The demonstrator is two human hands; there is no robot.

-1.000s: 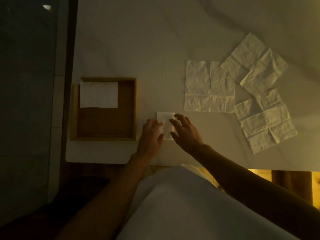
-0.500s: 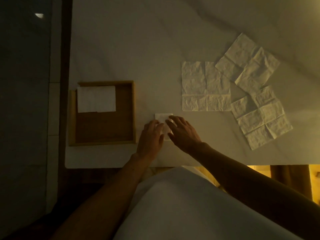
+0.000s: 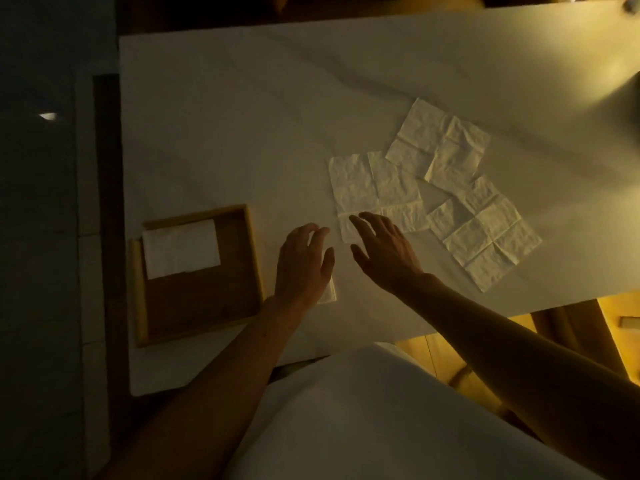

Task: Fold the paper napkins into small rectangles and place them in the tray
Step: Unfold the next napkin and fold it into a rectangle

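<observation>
1. Left hand (image 3: 303,265): palm down over the small folded napkin (image 3: 329,293), fingers loosely spread and holding nothing. Can't tell if the palm touches the paper.
2. Only the small folded napkin's right edge strip shows past the palm. It lies on the desk (image 3: 242,116), just right of the tray (image 3: 255,261) and near the desk's near edge.
3. Right hand (image 3: 384,251): fingers wide and straight, nothing held, fingertips over the near-left corner of the nearest flat napkin (image 3: 374,185).
4. The hands are apart, with a narrow gap of bare desk between the thumbs.
5. The tray sits at the desk's near-left corner, its left rim just beside the desk's left edge. White folded napkins (image 3: 180,249) lie against its far-left walls, and brown tray floor shows on the near side.
6. A strip of bare desk runs between the tray's right wall and the left hand.
7. The far flat napkin (image 3: 438,147) overlaps the nearest one's far-right corner. The right flat napkin (image 3: 485,237) has its near corner close to the desk's near edge.
</observation>
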